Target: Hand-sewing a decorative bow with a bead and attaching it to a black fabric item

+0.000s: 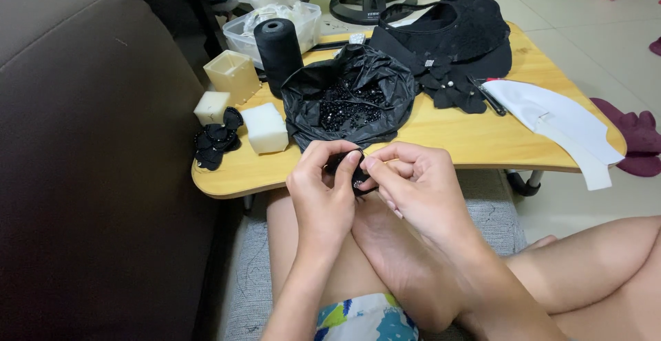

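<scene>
Broadly, a low wooden table (475,141) is seen before a dark sofa (89,155). Below its front edge, the left hand (322,193) and right hand (420,189) are brought together, wrists bent inward, fingertips pinched shut on a small black piece (358,174) held between them. On the table behind, a crumpled black plastic bag (351,97) lies open with shiny black beads (351,110) inside. A black thread cone (278,52) is stood upright at its left, and white foam blocks (265,128) are set nearby.
</scene>
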